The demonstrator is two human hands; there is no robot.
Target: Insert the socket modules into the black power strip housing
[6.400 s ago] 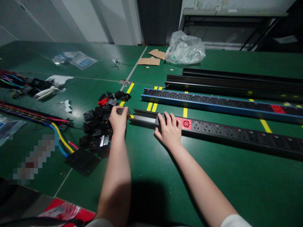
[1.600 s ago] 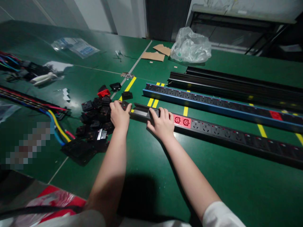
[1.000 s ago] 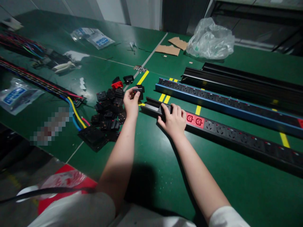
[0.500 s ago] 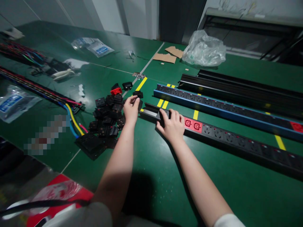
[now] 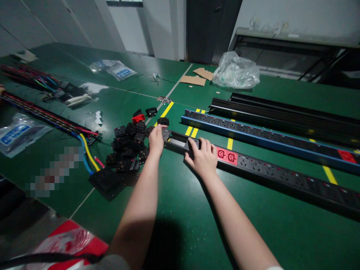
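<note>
My left hand (image 5: 156,141) is closed on a small black socket module (image 5: 167,134), held at the left end of a black power strip (image 5: 277,173). The module is tilted over the strip's open channel, and whether it touches the rail I cannot tell. My right hand (image 5: 204,154) grips the strip just left of its red socket section (image 5: 226,155), thumb on the near side and fingers over the top. A dark module (image 5: 192,144) shows partly under those fingers. Left of my left hand lies a heap of loose black socket modules (image 5: 128,140), with a red module (image 5: 138,117) at its far side.
Behind the strip lie a blue-edged power strip (image 5: 244,133) and black rails (image 5: 270,112). Wire bundles (image 5: 53,116) run along the left, ending near a black plug housing (image 5: 107,183). Farther back are a clear plastic bag (image 5: 236,71) and cardboard pieces (image 5: 192,80).
My left hand has brought the socket module onto the left end of the strip and turned it. The right hand stays on the strip. The view has tilted slightly upward.
</note>
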